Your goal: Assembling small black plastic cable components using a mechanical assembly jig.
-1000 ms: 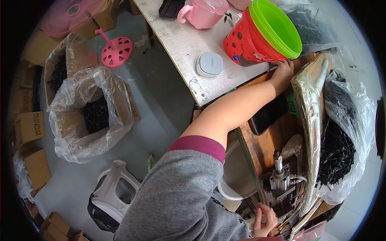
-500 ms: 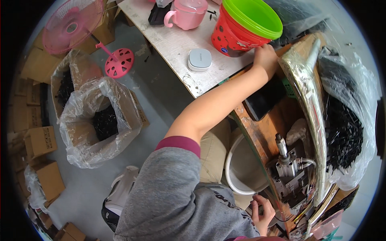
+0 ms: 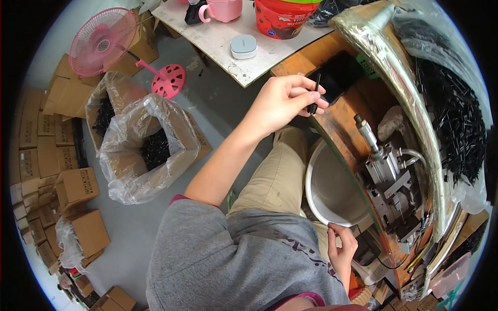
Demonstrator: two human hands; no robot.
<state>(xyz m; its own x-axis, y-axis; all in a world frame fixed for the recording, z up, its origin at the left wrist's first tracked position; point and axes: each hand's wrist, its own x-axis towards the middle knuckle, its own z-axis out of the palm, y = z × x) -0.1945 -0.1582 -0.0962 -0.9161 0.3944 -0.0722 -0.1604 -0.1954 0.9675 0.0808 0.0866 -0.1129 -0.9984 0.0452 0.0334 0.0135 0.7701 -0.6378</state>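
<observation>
My left hand (image 3: pixel 284 101) is raised over the near edge of the wooden workbench (image 3: pixel 346 122). Its thumb and fingers pinch a small slim black plastic piece (image 3: pixel 314 96) that stands roughly upright; there may be more than one in the grip. Lower down, my right hand (image 3: pixel 343 249) rests by the rim of a white bucket (image 3: pixel 314 199), its fingers curled in. Whatever it may hold is too small or hidden to make out. A metal clamping fixture with a cylinder (image 3: pixel 383 165) sits on the bench to the right of the bucket.
A red tub (image 3: pixel 280 19), a pink cup (image 3: pixel 224 9) and a small white box (image 3: pixel 243 47) stand on the white table. Plastic-wrapped tubing (image 3: pixel 410 78) curves past a bag of black pieces (image 3: pixel 451 119). Leftward are lined cartons (image 3: pixel 116 179) and a pink fan (image 3: pixel 102 42).
My left hand has come back from the red tub toward me and now shows a black piece in its fingers. My right hand has risen slightly toward the bucket rim. The view has shifted.
</observation>
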